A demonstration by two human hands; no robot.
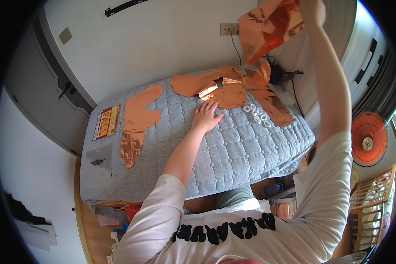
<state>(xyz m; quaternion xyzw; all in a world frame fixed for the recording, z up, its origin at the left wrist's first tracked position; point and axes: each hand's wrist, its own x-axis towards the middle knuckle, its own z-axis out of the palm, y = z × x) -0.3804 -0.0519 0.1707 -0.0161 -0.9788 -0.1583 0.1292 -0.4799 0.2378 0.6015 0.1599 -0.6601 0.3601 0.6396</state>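
Grey bed [233,149], foil balloon [268,26] aloft

light: soft daylight is filling the room evenly | glare: copper foil sheets [215,86] are flashing bright highlights | shadows: faint ones are lying under the left hand [205,116] on the grey quilted mattress [242,149] | distortion: fisheye is bending wall edges, black vignette is ringing the frame | focus: centre is staying sharp, rim is softening
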